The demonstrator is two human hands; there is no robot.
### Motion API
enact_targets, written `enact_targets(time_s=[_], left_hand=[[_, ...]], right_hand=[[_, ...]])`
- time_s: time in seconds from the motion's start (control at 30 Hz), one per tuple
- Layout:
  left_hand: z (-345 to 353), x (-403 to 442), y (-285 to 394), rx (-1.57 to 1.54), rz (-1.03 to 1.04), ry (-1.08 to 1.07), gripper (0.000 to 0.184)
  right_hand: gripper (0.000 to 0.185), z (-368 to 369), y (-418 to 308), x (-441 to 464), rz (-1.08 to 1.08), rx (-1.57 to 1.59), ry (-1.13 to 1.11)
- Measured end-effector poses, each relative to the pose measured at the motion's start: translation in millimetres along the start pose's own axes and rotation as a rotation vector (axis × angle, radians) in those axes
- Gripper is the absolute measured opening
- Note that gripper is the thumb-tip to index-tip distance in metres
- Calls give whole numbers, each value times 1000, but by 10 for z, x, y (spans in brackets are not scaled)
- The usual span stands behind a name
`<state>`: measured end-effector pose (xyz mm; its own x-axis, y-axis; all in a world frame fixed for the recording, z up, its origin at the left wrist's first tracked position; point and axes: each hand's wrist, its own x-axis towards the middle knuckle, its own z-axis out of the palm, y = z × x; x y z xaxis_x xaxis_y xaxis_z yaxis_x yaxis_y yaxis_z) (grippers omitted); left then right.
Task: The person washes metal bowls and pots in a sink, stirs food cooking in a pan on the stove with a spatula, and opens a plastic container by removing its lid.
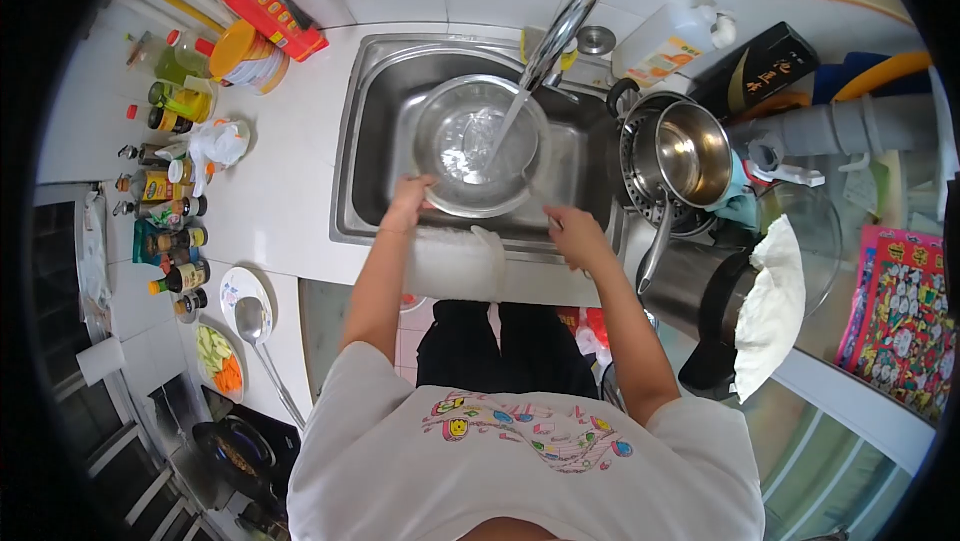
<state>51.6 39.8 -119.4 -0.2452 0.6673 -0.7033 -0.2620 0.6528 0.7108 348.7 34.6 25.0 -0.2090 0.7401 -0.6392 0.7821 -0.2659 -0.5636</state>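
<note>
A round metal bowl (432,146) with water in it sits in the left part of the steel sink (375,91). From the chrome faucet (560,31) a stream of water runs down into it. My left hand (408,203) grips the bowl's near left rim, thumb over the edge. My right hand (578,238) is closed at the sink's near edge around a thin handle (545,206) that points toward the bowl's right rim. What the handle belongs to is blurred. A whitish cloth (455,263) hangs over the front edge between my arms.
Right of the sink stand a saucepan (690,153) on a steamer pot, a detergent jug (665,46) and a black box (755,71). Several sauce bottles (180,276) line the left counter. A plate of cut vegetables (220,361) and a ladle (255,326) lie nearer.
</note>
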Motion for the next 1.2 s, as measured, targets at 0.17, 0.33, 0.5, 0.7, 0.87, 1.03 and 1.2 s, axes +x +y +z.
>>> enact_targets(time_s=[0.17, 0.33, 0.5, 0.7, 0.87, 1.03, 1.2], left_hand=[[347, 14, -114, -95, -43, -39, 46], [593, -206, 6, -264, -86, -145, 37], [629, -132, -190, -394, -105, -202, 38], [613, -299, -85, -207, -222, -142, 32], [495, -230, -116, -42, -135, -105, 25], [245, -541, 148, -9, -122, -213, 31], [277, -317, 8, -80, -42, -316, 29]], right_hand=[[51, 393, -88, 204, -147, 331, -61], [52, 618, -11, 318, -323, 287, -5], [56, 822, -341, 206, -253, 548, -186], [46, 755, -574, 99, -183, 521, -299], [43, 533, -428, 328, -255, 635, -366], [23, -216, -280, 912, -290, 740, 245], [24, -396, -163, 1613, -401, 446, 788]])
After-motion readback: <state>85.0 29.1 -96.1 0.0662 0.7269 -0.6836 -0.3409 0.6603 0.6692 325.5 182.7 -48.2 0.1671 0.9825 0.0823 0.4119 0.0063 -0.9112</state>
